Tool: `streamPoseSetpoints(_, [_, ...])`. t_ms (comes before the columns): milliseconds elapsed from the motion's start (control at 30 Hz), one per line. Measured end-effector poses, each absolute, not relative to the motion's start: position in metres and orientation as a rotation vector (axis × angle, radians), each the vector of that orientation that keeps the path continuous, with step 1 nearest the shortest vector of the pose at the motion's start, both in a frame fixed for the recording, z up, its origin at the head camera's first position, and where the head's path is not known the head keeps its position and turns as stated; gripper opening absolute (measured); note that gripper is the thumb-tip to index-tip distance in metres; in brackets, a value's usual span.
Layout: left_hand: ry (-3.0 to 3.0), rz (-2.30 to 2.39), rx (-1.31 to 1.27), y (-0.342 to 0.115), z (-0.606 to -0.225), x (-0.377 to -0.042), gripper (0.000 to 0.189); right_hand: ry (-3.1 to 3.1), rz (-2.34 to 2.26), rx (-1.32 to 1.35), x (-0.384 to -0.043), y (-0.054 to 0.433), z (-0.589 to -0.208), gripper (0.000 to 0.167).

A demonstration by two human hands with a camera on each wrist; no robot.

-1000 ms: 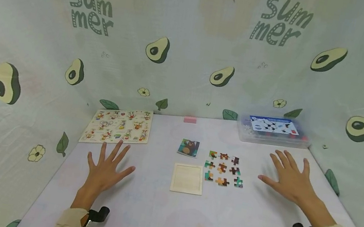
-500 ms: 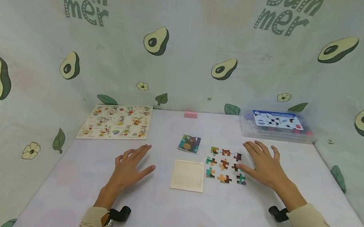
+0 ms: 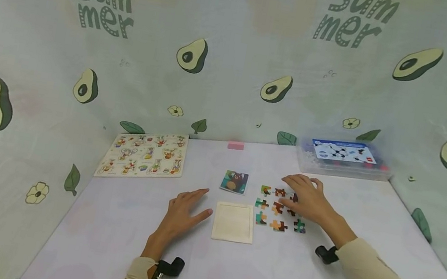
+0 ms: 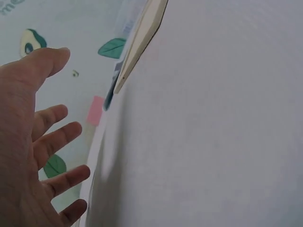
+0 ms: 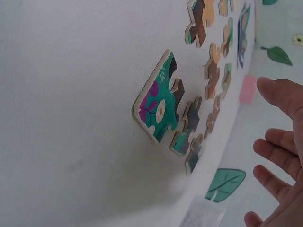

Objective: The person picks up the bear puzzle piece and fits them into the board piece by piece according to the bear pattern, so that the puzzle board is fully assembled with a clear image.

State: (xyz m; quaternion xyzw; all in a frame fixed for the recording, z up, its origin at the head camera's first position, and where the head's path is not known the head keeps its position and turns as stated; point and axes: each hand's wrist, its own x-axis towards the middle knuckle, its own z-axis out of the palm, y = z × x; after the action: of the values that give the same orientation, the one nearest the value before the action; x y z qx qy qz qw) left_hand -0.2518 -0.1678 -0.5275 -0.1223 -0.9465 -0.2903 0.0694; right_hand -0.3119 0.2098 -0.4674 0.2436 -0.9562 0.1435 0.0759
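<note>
Saw a patterned cloth (image 3: 243,28) hung behind a white table (image 3: 208,276); noted a clear plastic box (image 3: 321,168) with a blue-and-white label at the far right, and a board (image 3: 144,155) printed with small cartoon figures at the far left; found the left hand (image 3: 180,214) with fingers loosely spread and grasping nothing, and likewise the right hand (image 3: 311,202), with fingers slightly bent and without any load; traced a shallow wooden tray (image 3: 234,222) in the middle, just beside the left thumb, with a picture card (image 3: 234,182) of a bear just beyond, and a pink block (image 3: 236,145) farther back near the foot of the cloth; came last to the puzzle pieces (image 3: 277,208), laid flat right of the tray in three rows of three, partly screened by the right hand in the head view, yet apart from the fingers in the right wrist view; judged these light and stiff, probably thin wood or thick board, perhaps a little slippery on the printed face; rated the narrow necks of the knobs most fragile; thought best a pinch across two opposite edges, or, for the flowered corner piece (image 5: 161,111), with the thumb on a straight side; expected little edge height for fingertips.
</note>
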Motion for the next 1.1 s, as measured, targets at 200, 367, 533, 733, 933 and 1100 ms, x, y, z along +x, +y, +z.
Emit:
streamPoseSetpoints(200, [-2.755, -1.065, -0.508, -0.164, -0.535, -0.256, 0.060, -2.885, 0.404, 0.754, -0.323, 0.200, -0.473, 0.057])
streamPoseSetpoints(367, [-2.798, -0.964, -0.583, -0.163, -0.540, -0.257, 0.058, -2.915, 0.391, 0.724, -0.332, 0.195, -0.479, 0.051])
streamPoseSetpoints(533, [-2.849, -0.844, -0.635, -0.164, -0.543, -0.256, 0.060, -2.931, 0.421, 0.737, -0.338, 0.190, -0.484, 0.049])
streamPoseSetpoints(733, [-2.840, -0.813, -0.691, -0.166, -0.540, -0.259, 0.058, -2.906, 0.447, 0.793, -0.344, 0.184, -0.483, 0.047])
streamPoseSetpoints(933, [-2.813, -0.818, -0.717, -0.167, -0.540, -0.257, 0.054, -2.906, 0.486, 0.827, -0.349, 0.178, -0.484, 0.042])
streamPoseSetpoints(1100, [-2.798, -0.793, -0.731, -0.166, -0.542, -0.257, 0.053, -2.913, 0.473, 0.838, -0.353, 0.175, -0.488, 0.038])
